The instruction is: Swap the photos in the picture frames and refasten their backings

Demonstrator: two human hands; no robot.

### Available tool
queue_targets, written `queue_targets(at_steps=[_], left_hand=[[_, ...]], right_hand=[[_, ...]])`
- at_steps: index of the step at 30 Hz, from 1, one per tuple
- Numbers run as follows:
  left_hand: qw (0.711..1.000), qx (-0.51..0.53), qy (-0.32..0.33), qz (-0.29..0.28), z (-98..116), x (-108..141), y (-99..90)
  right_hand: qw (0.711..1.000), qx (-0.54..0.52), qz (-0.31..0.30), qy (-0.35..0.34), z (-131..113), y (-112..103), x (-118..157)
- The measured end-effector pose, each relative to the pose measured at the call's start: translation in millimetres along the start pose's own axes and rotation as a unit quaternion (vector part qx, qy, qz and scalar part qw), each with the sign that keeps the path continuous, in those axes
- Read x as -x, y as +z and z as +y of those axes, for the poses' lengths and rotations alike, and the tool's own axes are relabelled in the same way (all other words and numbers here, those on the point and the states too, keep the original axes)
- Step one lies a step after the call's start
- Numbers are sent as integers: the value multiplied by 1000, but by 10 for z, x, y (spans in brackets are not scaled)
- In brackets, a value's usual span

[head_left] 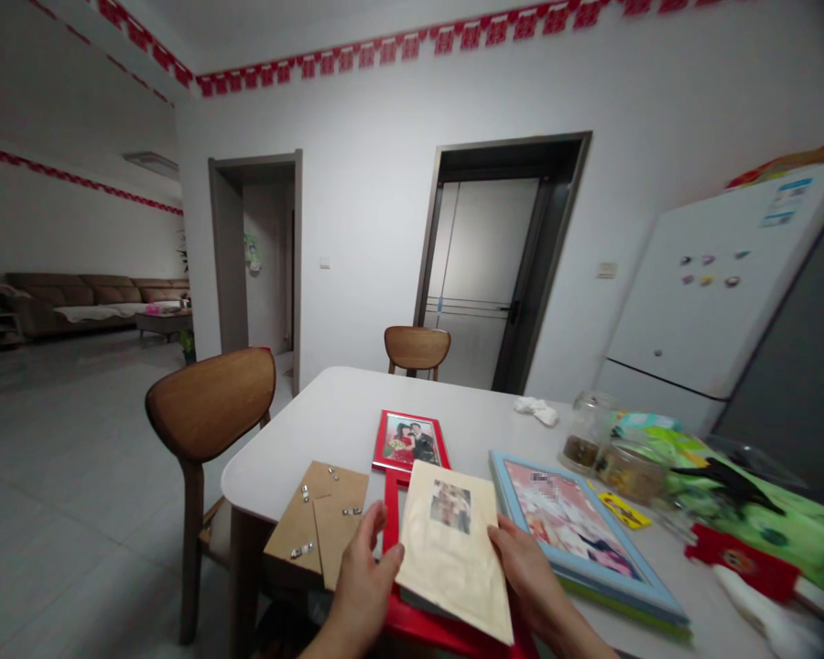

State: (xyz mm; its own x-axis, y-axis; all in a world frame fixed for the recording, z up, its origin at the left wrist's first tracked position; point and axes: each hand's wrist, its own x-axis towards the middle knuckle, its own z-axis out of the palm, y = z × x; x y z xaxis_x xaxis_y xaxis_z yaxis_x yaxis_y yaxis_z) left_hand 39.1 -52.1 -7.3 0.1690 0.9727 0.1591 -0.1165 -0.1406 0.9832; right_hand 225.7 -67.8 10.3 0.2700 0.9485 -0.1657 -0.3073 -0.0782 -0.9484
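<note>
A cream paper packet, like an envelope (446,572), with a small printed picture is held tilted over the table's near edge. My right hand (532,577) grips its right edge, thumb on top and fingers hidden beneath. My left hand (365,577) is at its left edge, thumb tip at the paper and fingers apart from it. Under the packet lies a red frame (391,513), mostly covered. Just beyond is a red-framed couple photo (412,441). Brown backing boards with metal clips (316,508) lie left of my left hand. A light-blue framed picture (577,526) lies right of the packet.
On the white table's (281,439) right side stand a glass jar (589,430), a second container (632,471), a crumpled tissue (536,411) and green bags (728,494). Wooden chairs stand at the left (212,403) and far side (417,348). A white fridge (700,311) is at right.
</note>
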Motion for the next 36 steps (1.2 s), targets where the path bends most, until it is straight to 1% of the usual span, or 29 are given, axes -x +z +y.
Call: queue_targets(at_steps=[1, 2, 4, 7, 9, 10, 11, 12, 14, 16, 17, 18, 20, 22, 25, 30, 36], left_hand=[[997, -77, -1, -17, -18, 14, -30], [988, -149, -1, -43, -41, 33, -48], [960, -262, 11, -98, -99, 78, -50], [918, -360, 54, -160, -171, 129, -24], [896, -399, 63, -183, -170, 144, -21], [888, -413, 60, -192, -153, 148, -26], [881, -425, 56, -201, -128, 149, -34], [874, -435, 52, -210, -101, 149, -44], [862, -452, 52, -225, -55, 144, -65], [851, -463, 63, -240, -36, 131, -81], [846, -467, 70, -247, -36, 123, -86], [843, -469, 74, -254, -41, 114, -89], [837, -473, 76, -264, -54, 99, -88], [834, -477, 73, -266, -57, 94, -82], [830, -480, 85, -273, -34, 112, -74], [821, -481, 96, -293, 20, 135, -58], [799, -489, 90, -339, -22, 46, 40]], right_hand=[[1000, 28, -4, 10, -7, -60, -28], [998, 52, -8, 16, 1, -106, -63], [996, 92, -10, 19, 50, -155, -154], [985, 171, 3, -5, 142, -140, -318], [966, 256, 11, -34, 172, -105, -406], [949, 310, 16, -52, 174, -89, -434], [926, 368, 22, -74, 168, -75, -449], [897, 429, 28, -98, 155, -65, -451], [826, 545, 43, -135, 123, -53, -420], [758, 633, 60, -143, 98, -51, -364], [731, 664, 68, -139, 92, -51, -335], [710, 688, 74, -131, 91, -50, -309], [683, 715, 82, -121, 100, -46, -270], [667, 730, 84, -118, 115, -36, -252], [653, 744, 88, -116, 130, -15, -246], [639, 755, 88, -119, 130, -1, -236], [622, 772, 69, -114, 103, -45, -236]])
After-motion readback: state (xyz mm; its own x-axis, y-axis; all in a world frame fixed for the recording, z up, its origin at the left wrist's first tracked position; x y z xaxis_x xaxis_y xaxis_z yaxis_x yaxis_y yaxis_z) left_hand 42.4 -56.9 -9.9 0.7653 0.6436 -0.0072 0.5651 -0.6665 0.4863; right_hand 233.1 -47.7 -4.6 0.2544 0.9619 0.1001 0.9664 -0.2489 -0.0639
